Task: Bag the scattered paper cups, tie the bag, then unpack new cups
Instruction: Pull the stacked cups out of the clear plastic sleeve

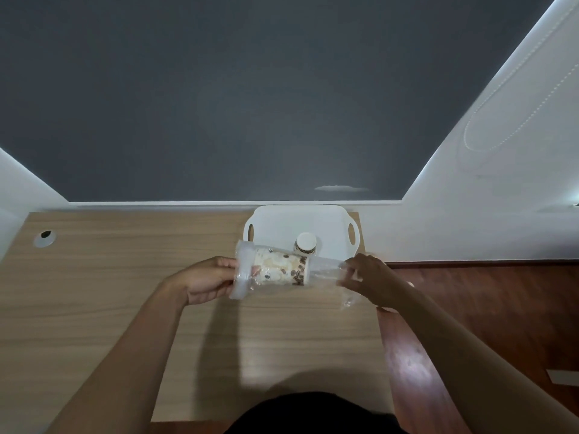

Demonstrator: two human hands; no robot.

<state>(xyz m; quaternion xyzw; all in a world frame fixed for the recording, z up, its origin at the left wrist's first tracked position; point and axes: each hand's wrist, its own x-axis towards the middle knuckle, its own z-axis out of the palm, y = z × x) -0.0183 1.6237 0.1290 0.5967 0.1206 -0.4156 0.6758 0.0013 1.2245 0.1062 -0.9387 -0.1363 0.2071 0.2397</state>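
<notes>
Holding a stack of paper cups (282, 270) sideways above the desk (125, 292), the person keeps both hands at the far right part of the wooden top. The stack is inside a clear plastic bag (326, 270), and the cups show a pale print with brown coffee beans. The wide end of the stack points to the left and the narrow end points to the right. The left hand (206, 280) grips the wide end, with its fingers (227, 262) curled over the top of the bag and clamped on the stack inside. The right hand (372, 281) is at the other end, where the bag goes on past the last cup with nothing in it; its fingers (351, 270) are together and pinch this loose plastic. A crumpled bit of the plastic hangs down below the right hand. The stack does not touch the desk, and its shadow falls on the wood under it. Just behind the stack a white tray (300, 220) with two handle holes sits at the back edge of the desk. One single cup (305, 244) with the same bean print stands in the tray, partly hidden by the stack. Far to the left there is a round cable hole (46, 238) in the desk. A dark grey wall (219, 104) rises behind, and a reddish wooden floor (485, 308) shows at the right of the desk.
</notes>
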